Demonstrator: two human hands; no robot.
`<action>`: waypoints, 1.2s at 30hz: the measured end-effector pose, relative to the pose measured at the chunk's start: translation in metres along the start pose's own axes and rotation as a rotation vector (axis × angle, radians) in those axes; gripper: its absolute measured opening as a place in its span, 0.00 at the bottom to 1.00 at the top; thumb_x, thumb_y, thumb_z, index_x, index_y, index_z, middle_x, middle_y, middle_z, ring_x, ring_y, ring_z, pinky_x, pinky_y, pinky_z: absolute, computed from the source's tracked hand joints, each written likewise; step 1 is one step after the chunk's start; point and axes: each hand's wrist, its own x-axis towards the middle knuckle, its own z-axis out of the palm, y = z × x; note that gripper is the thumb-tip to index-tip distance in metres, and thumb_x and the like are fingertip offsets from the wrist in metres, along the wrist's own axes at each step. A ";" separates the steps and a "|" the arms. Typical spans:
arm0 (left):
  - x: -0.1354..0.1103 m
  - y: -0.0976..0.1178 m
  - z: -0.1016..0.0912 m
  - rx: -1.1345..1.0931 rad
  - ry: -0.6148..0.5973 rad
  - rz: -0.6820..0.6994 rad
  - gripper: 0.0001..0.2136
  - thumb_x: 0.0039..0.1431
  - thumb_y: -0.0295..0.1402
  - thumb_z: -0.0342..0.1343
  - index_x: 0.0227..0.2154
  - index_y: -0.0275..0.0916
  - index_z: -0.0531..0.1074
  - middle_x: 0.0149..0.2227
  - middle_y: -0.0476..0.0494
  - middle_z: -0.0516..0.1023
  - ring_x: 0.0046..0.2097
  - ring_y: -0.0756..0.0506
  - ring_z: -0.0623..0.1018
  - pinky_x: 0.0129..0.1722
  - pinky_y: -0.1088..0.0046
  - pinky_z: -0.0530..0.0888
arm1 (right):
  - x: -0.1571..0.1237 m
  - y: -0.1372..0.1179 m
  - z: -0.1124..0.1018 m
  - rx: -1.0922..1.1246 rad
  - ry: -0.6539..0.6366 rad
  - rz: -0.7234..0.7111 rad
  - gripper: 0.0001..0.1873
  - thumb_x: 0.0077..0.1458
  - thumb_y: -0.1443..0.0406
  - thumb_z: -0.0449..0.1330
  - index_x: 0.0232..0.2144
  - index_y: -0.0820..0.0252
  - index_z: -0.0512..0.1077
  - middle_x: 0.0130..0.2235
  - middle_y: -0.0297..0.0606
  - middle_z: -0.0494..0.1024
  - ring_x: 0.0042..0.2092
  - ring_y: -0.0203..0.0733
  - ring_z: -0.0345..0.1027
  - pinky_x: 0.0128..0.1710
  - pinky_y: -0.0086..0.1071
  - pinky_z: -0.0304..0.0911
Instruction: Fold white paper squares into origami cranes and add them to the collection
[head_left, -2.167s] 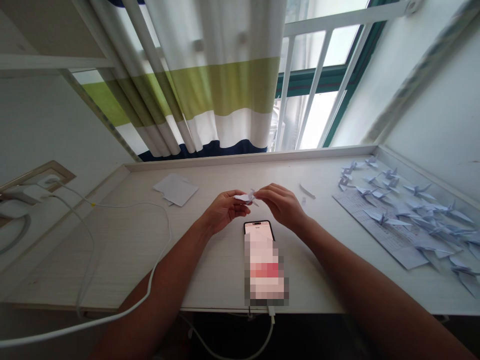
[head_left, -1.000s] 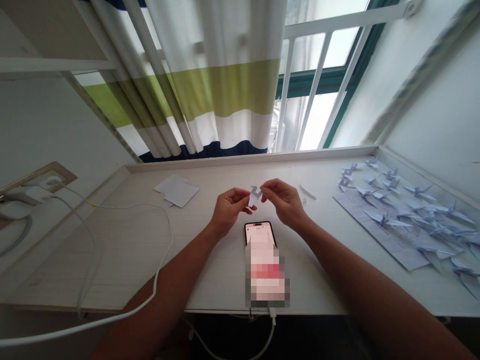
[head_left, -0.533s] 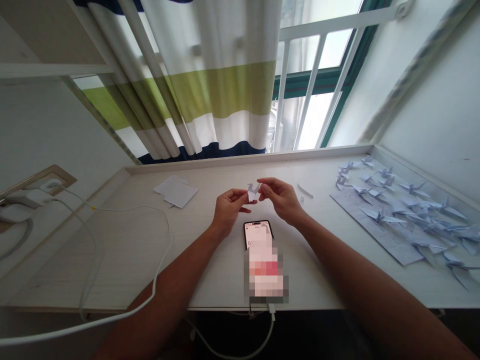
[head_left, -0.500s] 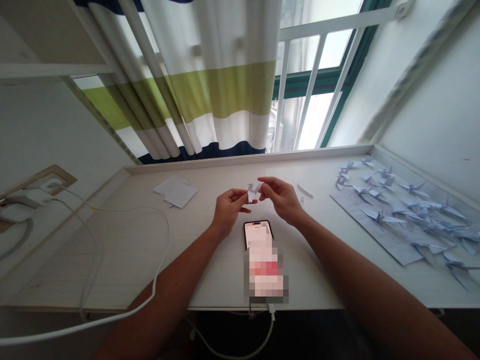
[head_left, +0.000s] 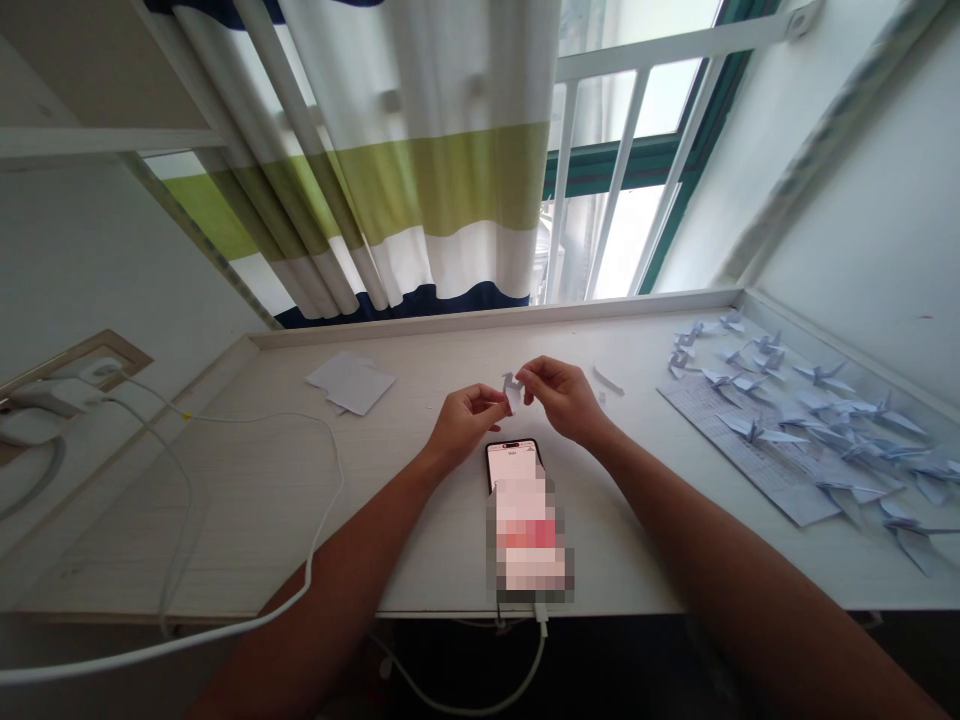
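A small pale-blue folded paper crane point(head_left: 513, 388) is held in the air above the white desk point(head_left: 420, 480). My left hand point(head_left: 463, 424) pinches it from the left, and my right hand point(head_left: 562, 398) pinches its other side with thumb and forefinger. Both hands hover just beyond a phone point(head_left: 527, 518) that lies flat on the desk in front of me.
Several finished paper cranes point(head_left: 810, 420) lie on a printed sheet point(head_left: 757, 462) at the right. A stack of white paper squares point(head_left: 350, 381) sits at the back left. A white cable point(head_left: 247, 420) loops over the left of the desk. A paper scrap point(head_left: 608, 381) lies behind my right hand.
The crane has been turned from lying flat between the fingers to standing more upright. Both hands stay pinched on it and have shifted only slightly.
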 end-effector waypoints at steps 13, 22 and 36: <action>0.006 -0.002 -0.010 0.216 0.110 0.265 0.11 0.57 0.42 0.64 0.32 0.38 0.81 0.32 0.45 0.82 0.35 0.47 0.77 0.36 0.71 0.73 | -0.001 0.005 0.000 -0.167 -0.110 -0.018 0.17 0.62 0.52 0.60 0.30 0.59 0.73 0.28 0.35 0.76 0.28 0.37 0.68 0.34 0.34 0.66; 0.008 -0.004 -0.007 0.219 0.177 0.300 0.11 0.57 0.43 0.64 0.32 0.39 0.81 0.32 0.45 0.82 0.35 0.47 0.78 0.37 0.71 0.72 | -0.003 0.003 -0.001 -0.086 -0.128 -0.028 0.18 0.57 0.50 0.65 0.31 0.60 0.74 0.31 0.37 0.78 0.33 0.40 0.71 0.37 0.35 0.68; 0.031 0.059 0.053 0.429 -0.088 0.429 0.09 0.58 0.41 0.64 0.34 0.42 0.83 0.36 0.42 0.84 0.38 0.42 0.81 0.37 0.67 0.74 | 0.004 -0.060 -0.110 -0.515 -0.243 0.006 0.08 0.56 0.60 0.66 0.34 0.56 0.81 0.33 0.38 0.83 0.35 0.42 0.76 0.38 0.40 0.71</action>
